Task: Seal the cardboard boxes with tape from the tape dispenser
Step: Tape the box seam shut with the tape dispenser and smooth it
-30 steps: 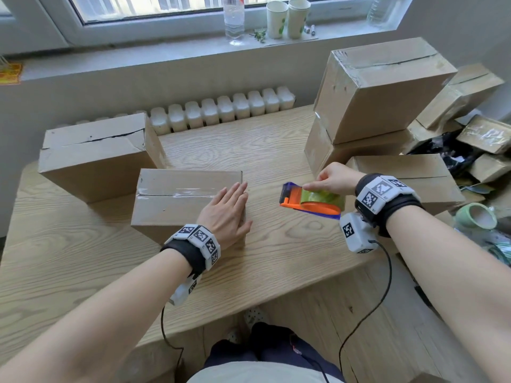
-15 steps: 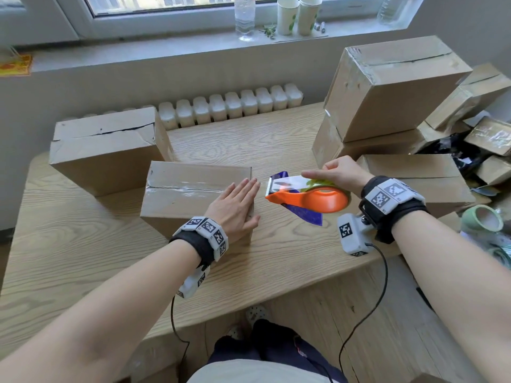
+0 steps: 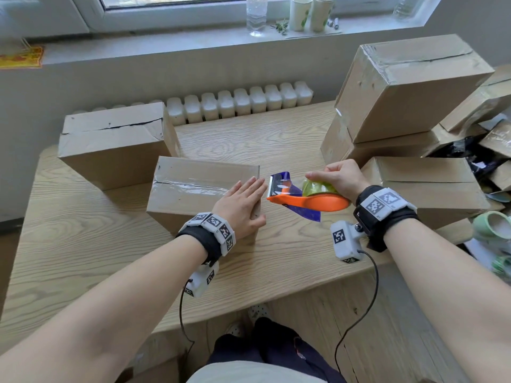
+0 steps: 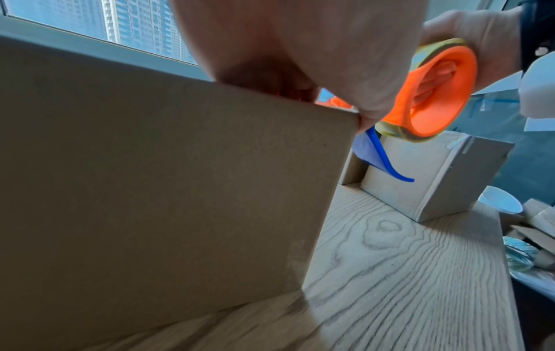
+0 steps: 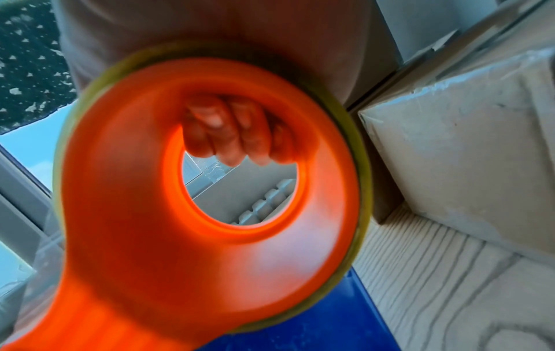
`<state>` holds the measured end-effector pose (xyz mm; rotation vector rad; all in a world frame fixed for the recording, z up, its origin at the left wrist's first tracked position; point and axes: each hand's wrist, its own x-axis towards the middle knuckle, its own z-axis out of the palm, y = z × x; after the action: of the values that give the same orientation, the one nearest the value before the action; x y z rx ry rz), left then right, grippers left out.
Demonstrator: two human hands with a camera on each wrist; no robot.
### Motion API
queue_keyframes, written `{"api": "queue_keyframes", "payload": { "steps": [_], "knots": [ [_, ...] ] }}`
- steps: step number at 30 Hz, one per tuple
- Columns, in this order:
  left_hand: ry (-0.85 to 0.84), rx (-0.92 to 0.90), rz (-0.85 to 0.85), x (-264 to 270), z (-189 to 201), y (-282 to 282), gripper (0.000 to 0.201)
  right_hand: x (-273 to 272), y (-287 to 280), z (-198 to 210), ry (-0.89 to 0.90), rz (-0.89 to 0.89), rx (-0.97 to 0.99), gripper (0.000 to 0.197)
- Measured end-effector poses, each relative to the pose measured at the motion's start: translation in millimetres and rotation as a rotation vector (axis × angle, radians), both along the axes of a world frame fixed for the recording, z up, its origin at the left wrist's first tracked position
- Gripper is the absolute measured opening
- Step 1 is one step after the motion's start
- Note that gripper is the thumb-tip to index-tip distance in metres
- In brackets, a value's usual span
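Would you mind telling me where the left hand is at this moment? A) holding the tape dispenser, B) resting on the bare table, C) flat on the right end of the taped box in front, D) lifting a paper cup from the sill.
C: the left hand lies with straight fingers on the right end of the taped box, while the right hand holds the tape dispenser beside it.

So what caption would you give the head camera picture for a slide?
Left hand flat on a taped box; right hand grips the tape dispenser at its edge.
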<state>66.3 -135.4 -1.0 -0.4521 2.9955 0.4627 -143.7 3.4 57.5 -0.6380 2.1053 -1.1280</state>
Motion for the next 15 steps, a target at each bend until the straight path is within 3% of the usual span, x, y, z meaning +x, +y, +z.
{"api": "queue_keyframes", "payload": {
  "steps": [10,15],
  "knots": [
    [-0.026,-0.034,-0.01,0.6,-1.8,0.6,0.083,-3.9,-1.1,-5.6,0.0,0.011,-0.026,0.04],
    [-0.023,-0.062,-0.017,0.4,-4.5,1.9,0.086,-11.5,8.4,-8.9,-0.01,0.049,0.057,0.032]
  ]
}}
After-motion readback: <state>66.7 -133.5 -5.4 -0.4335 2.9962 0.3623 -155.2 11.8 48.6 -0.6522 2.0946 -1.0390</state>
